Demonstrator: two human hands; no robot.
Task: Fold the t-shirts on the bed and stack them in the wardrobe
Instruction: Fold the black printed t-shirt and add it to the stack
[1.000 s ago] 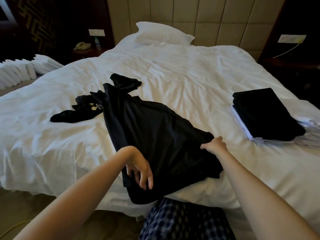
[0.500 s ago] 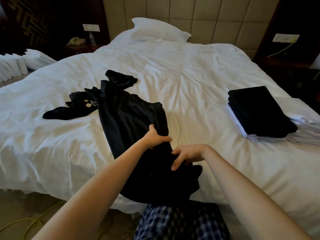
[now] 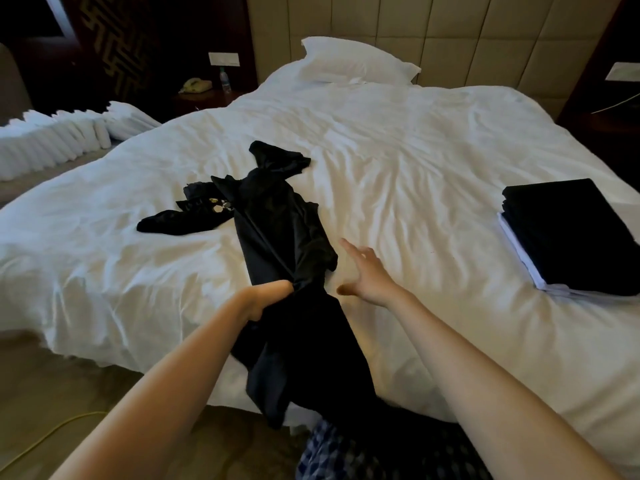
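Left hand [image 3: 268, 298] clamped tight around the bunched middle of the black t-shirt [image 3: 280, 230], knuckles half buried in cloth. Beyond the fist, pulled into a long, rope-like band running up the white bed [image 3: 415, 161]; below the fist, hanging slack over the mattress edge. Right hand [image 3: 363, 275] just beside it, spread wide and straight, gripping nothing. Thin, smooth, faintly glossy fabric on a crumpled sheet. Another dark garment [image 3: 180, 220] rumpled at left; flat rectangular folded stack [image 3: 568, 233], black over white, well off right.
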